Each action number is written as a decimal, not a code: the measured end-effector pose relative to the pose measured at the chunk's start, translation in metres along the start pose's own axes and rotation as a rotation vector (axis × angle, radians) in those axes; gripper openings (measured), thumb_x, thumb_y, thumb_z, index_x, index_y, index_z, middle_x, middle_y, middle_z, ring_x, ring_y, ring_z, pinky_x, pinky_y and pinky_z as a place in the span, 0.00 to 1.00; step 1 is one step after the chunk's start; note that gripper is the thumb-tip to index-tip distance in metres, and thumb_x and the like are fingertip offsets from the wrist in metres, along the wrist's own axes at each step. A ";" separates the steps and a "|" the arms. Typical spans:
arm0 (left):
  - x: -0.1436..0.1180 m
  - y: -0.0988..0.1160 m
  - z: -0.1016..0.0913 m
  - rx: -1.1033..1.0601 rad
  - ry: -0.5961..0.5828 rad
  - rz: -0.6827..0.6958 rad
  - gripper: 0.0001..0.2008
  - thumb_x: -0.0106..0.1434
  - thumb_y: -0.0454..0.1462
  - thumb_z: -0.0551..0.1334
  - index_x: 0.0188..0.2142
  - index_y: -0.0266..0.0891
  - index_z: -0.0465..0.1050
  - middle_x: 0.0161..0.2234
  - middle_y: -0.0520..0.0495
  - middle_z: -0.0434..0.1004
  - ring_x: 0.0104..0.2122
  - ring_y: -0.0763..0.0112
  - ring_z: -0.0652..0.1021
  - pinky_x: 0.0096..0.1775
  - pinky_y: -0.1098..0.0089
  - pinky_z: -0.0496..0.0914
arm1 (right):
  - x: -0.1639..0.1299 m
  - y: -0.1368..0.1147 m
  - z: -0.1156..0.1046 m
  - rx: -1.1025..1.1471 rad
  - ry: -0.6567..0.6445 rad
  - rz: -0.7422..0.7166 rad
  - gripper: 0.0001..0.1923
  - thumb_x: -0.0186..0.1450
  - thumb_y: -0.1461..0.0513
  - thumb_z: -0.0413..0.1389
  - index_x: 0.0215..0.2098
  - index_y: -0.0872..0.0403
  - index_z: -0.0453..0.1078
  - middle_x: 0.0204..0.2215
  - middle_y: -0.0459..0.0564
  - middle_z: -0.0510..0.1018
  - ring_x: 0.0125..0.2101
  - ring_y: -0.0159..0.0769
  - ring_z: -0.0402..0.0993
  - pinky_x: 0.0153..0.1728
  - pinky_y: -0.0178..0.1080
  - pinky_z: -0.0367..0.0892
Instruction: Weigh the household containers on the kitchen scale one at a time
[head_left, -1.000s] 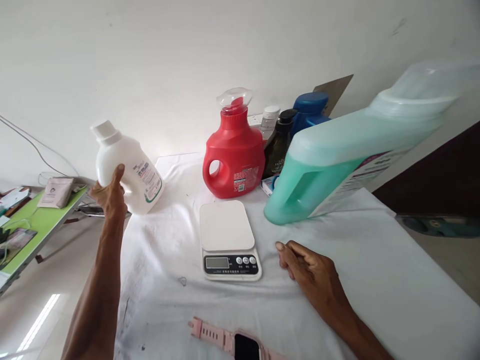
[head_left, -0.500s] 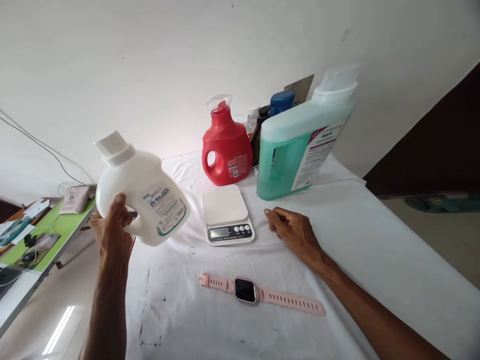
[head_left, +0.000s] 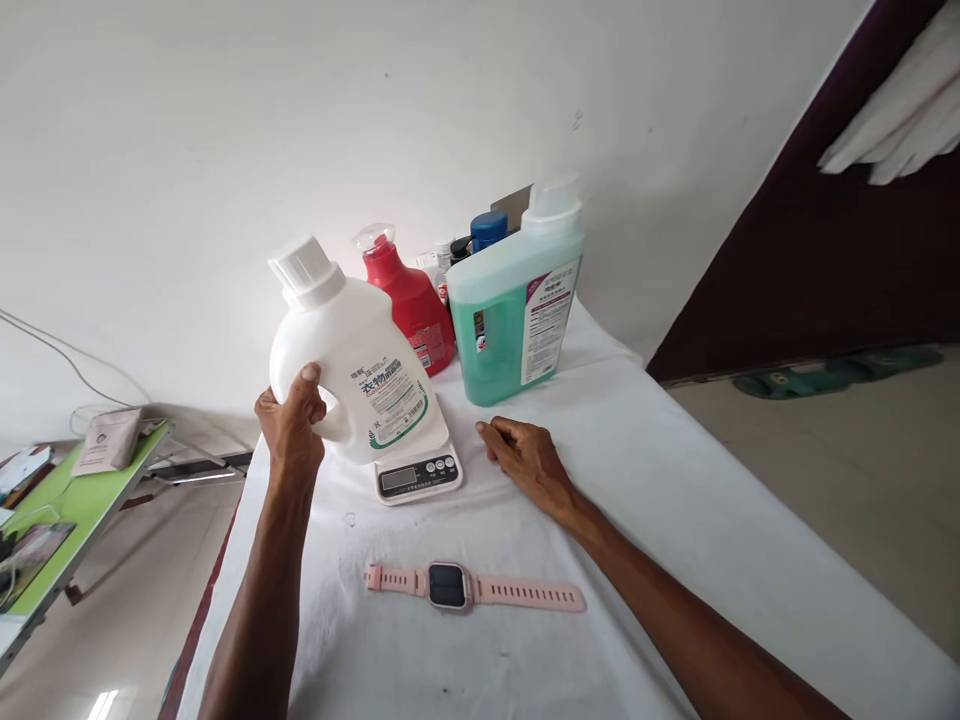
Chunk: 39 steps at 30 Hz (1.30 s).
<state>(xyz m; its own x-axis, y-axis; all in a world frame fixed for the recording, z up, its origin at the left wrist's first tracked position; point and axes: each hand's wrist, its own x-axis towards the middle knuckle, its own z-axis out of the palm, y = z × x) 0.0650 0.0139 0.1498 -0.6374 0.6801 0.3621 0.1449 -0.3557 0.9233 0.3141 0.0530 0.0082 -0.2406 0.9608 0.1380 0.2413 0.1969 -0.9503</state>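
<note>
My left hand (head_left: 296,425) is wrapped round the handle of a white detergent bottle (head_left: 349,330), which leans to the left. The bottle is over the white kitchen scale (head_left: 420,475) and covers most of its plate; I cannot tell whether it touches. My right hand (head_left: 529,460) rests on the cloth to the right of the scale, its fingers curled with nothing in them. Close behind that hand stands a green liquid bottle (head_left: 491,355) with a clear cap. A red bottle (head_left: 424,310) is partly hidden behind the white one. Nearer me lies a pink smartwatch (head_left: 448,586).
Behind the green bottle are a blue-capped container (head_left: 489,228) and other small bottles against the wall. A white cloth (head_left: 637,480) covers the table. A green-topped table (head_left: 67,510) stands at the left, and green slippers (head_left: 802,378) lie on the floor at right.
The white bottle has moved right in my left hand, from beside the scale to over it. My right hand stays by the scale. The view has shifted to the right.
</note>
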 end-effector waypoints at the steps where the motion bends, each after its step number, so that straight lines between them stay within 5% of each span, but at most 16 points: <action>1: 0.001 -0.003 0.002 0.002 -0.002 -0.007 0.28 0.45 0.50 0.75 0.18 0.43 0.56 0.15 0.61 0.47 0.16 0.81 0.54 0.19 0.71 0.51 | 0.000 0.000 0.000 0.002 0.002 0.000 0.28 0.70 0.42 0.51 0.21 0.50 0.59 0.17 0.42 0.64 0.20 0.31 0.60 0.24 0.36 0.56; 9: 0.008 -0.010 0.005 0.020 -0.039 -0.013 0.26 0.45 0.49 0.76 0.17 0.42 0.60 0.14 0.61 0.49 0.17 0.81 0.54 0.20 0.72 0.52 | 0.001 0.004 0.001 0.007 0.009 0.000 0.30 0.69 0.39 0.52 0.20 0.50 0.59 0.17 0.43 0.65 0.19 0.31 0.59 0.23 0.36 0.55; 14: 0.007 -0.016 -0.009 0.059 -0.151 0.025 0.28 0.50 0.55 0.75 0.19 0.42 0.61 0.16 0.58 0.54 0.18 0.78 0.59 0.22 0.71 0.58 | 0.000 0.002 0.001 -0.043 0.000 -0.013 0.29 0.70 0.40 0.51 0.20 0.50 0.60 0.16 0.43 0.65 0.20 0.31 0.59 0.25 0.37 0.56; 21: 0.012 -0.020 -0.038 0.225 -0.270 0.192 0.32 0.64 0.68 0.56 0.30 0.42 0.72 0.29 0.45 0.74 0.32 0.65 0.75 0.36 0.65 0.72 | -0.002 0.002 0.001 -0.075 -0.004 -0.008 0.29 0.70 0.40 0.51 0.21 0.50 0.61 0.18 0.44 0.68 0.20 0.32 0.62 0.25 0.37 0.57; 24: 0.015 -0.039 -0.047 0.101 -0.189 0.131 0.35 0.66 0.70 0.49 0.35 0.43 0.72 0.32 0.45 0.76 0.34 0.64 0.77 0.37 0.65 0.73 | -0.003 0.003 0.002 -0.077 0.002 -0.019 0.29 0.70 0.41 0.51 0.20 0.50 0.61 0.18 0.45 0.69 0.20 0.31 0.63 0.24 0.36 0.58; 28: 0.011 -0.095 -0.064 0.095 -0.019 -0.093 0.33 0.66 0.68 0.55 0.29 0.41 0.68 0.24 0.50 0.69 0.24 0.70 0.71 0.28 0.69 0.67 | -0.004 0.004 0.002 -0.061 -0.003 -0.013 0.28 0.70 0.42 0.52 0.20 0.51 0.62 0.18 0.45 0.70 0.18 0.31 0.64 0.22 0.35 0.58; 32: -0.002 -0.138 -0.078 0.211 -0.081 -0.209 0.32 0.66 0.65 0.59 0.24 0.41 0.64 0.20 0.53 0.64 0.20 0.74 0.66 0.25 0.69 0.64 | -0.003 0.005 0.003 -0.046 -0.009 0.017 0.26 0.69 0.44 0.53 0.21 0.51 0.63 0.18 0.44 0.70 0.17 0.30 0.64 0.20 0.34 0.58; 39: -0.006 -0.141 -0.079 0.323 -0.148 -0.144 0.30 0.70 0.61 0.58 0.22 0.42 0.62 0.19 0.52 0.62 0.21 0.72 0.66 0.26 0.68 0.64 | -0.005 0.001 0.005 -0.082 0.006 0.011 0.26 0.69 0.45 0.54 0.20 0.51 0.64 0.17 0.44 0.69 0.18 0.30 0.64 0.21 0.35 0.58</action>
<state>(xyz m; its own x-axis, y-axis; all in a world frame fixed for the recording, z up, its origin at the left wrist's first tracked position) -0.0111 0.0088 0.0076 -0.5555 0.8022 0.2189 0.3082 -0.0458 0.9502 0.3112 0.0476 0.0054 -0.2324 0.9639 0.1299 0.3198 0.2019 -0.9257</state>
